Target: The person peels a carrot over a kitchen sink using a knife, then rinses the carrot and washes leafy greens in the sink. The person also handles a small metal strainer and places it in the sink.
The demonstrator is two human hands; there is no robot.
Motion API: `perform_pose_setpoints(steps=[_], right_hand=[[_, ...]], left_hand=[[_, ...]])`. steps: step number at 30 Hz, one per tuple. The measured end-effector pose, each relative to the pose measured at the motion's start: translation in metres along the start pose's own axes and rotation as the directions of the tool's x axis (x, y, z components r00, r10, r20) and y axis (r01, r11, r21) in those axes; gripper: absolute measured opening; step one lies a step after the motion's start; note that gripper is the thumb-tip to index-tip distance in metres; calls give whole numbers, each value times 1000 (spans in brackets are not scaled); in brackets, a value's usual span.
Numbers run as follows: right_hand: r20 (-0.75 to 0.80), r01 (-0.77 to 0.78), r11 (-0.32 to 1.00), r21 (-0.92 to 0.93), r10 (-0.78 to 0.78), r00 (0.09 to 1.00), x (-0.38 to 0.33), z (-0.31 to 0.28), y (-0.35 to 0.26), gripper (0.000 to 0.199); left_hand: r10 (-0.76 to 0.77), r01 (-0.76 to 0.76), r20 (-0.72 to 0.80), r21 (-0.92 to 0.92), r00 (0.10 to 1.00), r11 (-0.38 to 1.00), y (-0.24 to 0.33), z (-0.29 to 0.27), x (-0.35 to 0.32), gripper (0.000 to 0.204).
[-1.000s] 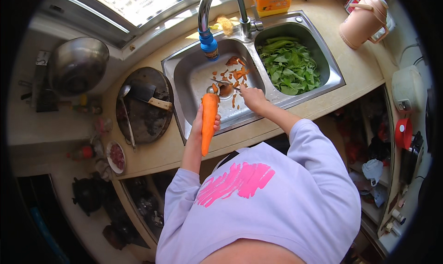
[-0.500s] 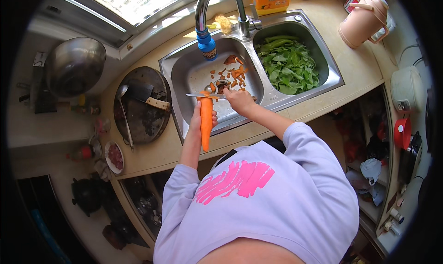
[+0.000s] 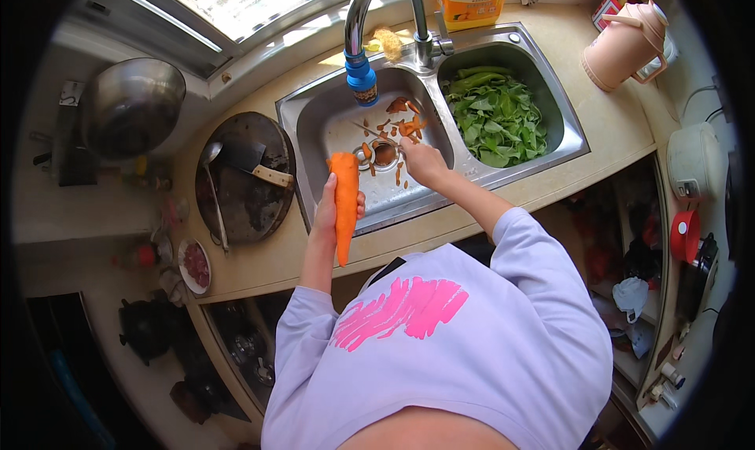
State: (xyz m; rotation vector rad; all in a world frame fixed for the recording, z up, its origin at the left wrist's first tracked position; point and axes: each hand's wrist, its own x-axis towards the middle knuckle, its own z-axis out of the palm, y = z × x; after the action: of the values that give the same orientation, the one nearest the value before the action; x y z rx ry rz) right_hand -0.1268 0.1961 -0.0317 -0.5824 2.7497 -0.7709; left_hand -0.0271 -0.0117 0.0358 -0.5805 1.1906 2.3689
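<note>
Over the near edge of the left sink basin point(image 3: 308, 127), my left hand point(image 3: 325, 206) is wrapped round an orange carrot point(image 3: 344, 202), thick end up and tip toward me. My right hand point(image 3: 423, 163) grips a thin-bladed knife point(image 3: 373, 131) above the basin, its blade pointing to the upper left and apart from the carrot. The knife's handle is hidden in my fingers. Orange and brown peelings point(image 3: 410, 127) are scattered in the basin around the drain point(image 3: 385, 154).
A tap with a blue nozzle point(image 3: 361, 79) hangs over the left basin. Leafy greens point(image 3: 499, 123) fill the right basin. A round board point(image 3: 255, 214) at left carries a cleaver point(image 3: 238, 153) and a ladle point(image 3: 215, 186); a plate of meat point(image 3: 194, 267) is nearer. A pink jug point(image 3: 621, 50) stands right.
The knife has come off the carrot's top and moved right and farther into the basin with my right hand. My left hand and the carrot have shifted slightly left. Loose peelings now show below the drain.
</note>
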Motion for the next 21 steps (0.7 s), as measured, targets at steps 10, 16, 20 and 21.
perform_pose_setpoints(steps=[10,16,20,21], right_hand=[[93,112,985,-130,-101,991,2,6,7,17],[-18,55,993,104,-53,998,-22,-11,-15,10],[-119,307,952,7,-304,945,-33,-7,-52,13],[-189,404,914,-27,-402,896,-34,-1,-56,16]], left_hand=[[-5,29,-102,233,995,972,-7,8,-6,49],[-29,29,-29,-19,999,999,-8,-7,5,52],[-98,106,45,-283,994,953,-17,-13,11,52],[-101,108,38,-330,994,938,-20,-15,12,51]])
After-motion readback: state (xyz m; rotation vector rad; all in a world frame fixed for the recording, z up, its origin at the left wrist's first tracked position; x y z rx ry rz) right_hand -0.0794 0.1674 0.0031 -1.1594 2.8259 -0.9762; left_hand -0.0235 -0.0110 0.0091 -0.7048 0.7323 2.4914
